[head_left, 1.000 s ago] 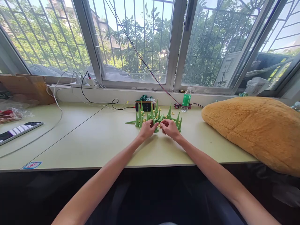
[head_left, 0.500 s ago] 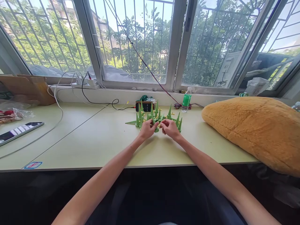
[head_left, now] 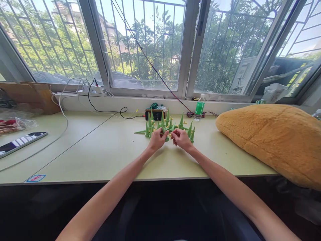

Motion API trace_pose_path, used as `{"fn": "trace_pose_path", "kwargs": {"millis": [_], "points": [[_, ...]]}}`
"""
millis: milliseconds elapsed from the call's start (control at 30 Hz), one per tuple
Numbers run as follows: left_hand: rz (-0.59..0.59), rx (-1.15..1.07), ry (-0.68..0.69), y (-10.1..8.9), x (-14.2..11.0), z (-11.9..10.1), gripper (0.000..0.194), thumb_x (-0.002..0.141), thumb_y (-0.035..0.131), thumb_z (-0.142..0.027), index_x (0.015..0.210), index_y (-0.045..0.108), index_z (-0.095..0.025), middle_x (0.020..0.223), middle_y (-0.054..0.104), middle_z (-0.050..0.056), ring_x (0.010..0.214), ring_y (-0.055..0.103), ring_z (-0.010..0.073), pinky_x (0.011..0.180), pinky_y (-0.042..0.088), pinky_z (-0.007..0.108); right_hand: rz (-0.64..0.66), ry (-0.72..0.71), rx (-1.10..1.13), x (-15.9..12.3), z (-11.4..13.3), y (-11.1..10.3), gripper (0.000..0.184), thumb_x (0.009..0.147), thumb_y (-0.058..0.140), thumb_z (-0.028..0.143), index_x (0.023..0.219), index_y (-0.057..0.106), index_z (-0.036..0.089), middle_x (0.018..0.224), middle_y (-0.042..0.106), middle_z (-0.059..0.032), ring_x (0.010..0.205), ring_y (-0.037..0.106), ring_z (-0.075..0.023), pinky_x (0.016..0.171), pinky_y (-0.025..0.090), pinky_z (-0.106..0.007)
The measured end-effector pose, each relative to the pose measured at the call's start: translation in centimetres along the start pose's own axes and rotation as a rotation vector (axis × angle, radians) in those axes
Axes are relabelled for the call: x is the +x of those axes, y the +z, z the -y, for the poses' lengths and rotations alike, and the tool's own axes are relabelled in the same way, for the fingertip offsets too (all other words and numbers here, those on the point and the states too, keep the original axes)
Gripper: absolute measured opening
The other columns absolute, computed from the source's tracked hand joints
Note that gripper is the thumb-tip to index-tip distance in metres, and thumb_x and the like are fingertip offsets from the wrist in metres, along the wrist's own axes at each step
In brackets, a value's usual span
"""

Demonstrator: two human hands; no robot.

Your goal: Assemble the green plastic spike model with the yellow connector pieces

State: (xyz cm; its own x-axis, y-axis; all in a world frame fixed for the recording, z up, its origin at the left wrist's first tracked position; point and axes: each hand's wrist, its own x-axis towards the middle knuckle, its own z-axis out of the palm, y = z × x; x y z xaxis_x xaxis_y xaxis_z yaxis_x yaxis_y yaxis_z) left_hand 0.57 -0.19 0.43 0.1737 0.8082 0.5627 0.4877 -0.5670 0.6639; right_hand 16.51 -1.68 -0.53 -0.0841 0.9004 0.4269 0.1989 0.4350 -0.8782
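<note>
Green cone-shaped plant watering spikes (head_left: 181, 121) with small yellow valves stand in a cluster on the table, several upright and one lying with its point to the left. At the near side of the cluster, my left hand (head_left: 157, 139) is closed around a green watering spike (head_left: 167, 139), held tilted. Beside it, my right hand (head_left: 181, 138) pinches a small yellow valve (head_left: 169, 135) against the side of that spike. The fingers hide part of both pieces, so I cannot tell how far the valve sits in.
Behind the spikes a phone with a lit clock (head_left: 155, 115) leans upright. A green-labelled bottle (head_left: 199, 107) stands at the back, and a large tan cushion (head_left: 271, 140) covers the right side. On the left lie another phone (head_left: 22, 144), a white cable (head_left: 65, 124) and a cardboard box (head_left: 47, 97).
Both hands stay in nearly the same place. The green spike and yellow valve shift slightly between the fingers, and the whole view moves down a little.
</note>
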Motion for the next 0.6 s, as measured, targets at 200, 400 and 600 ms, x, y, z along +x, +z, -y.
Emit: {"fn": "trace_pose_path", "kwargs": {"millis": [200, 400, 600], "points": [[0.011, -0.012, 0.070, 0.06, -0.17, 0.03, 0.034, 0.087, 0.053, -0.049, 0.073, 0.054, -0.018, 0.056, 0.051, -0.003, 0.047, 0.042, 0.0090, 0.050, 0.034, 0.023, 0.032, 0.015, -0.020, -0.09, -0.15, 0.09, 0.029, 0.083, 0.055, 0.047, 0.072, 0.049, 0.021, 0.058, 0.058, 0.0020, 0.037, 0.052, -0.0111, 0.034, 0.040, -0.024], [0.038, -0.013, 0.103, 0.12, -0.31, 0.12, 0.032, 0.088, 0.052, -0.047, 0.076, 0.056, -0.018, 0.057, 0.054, -0.002, 0.049, 0.045, 0.0096, 0.051, 0.034, 0.023, 0.053, 0.015, -0.065, -0.22, -0.17, 0.02, 0.033, 0.086, 0.052, 0.051, 0.071, 0.047, 0.022, 0.047, 0.053, 0.0039, 0.035, 0.049, -0.0125, 0.035, 0.039, -0.025], [0.046, 0.001, 0.115, 0.03, -0.42, 0.01, 0.031, 0.089, 0.050, -0.044, 0.079, 0.059, -0.017, 0.063, 0.060, 0.001, 0.054, 0.050, 0.0110, 0.054, 0.038, 0.023, 0.047, 0.026, -0.160, -0.27, -0.02, 0.02, 0.036, 0.088, 0.050, 0.052, 0.068, 0.045, 0.022, 0.041, 0.050, 0.0049, 0.032, 0.049, -0.0130, 0.037, 0.036, -0.024]]}}
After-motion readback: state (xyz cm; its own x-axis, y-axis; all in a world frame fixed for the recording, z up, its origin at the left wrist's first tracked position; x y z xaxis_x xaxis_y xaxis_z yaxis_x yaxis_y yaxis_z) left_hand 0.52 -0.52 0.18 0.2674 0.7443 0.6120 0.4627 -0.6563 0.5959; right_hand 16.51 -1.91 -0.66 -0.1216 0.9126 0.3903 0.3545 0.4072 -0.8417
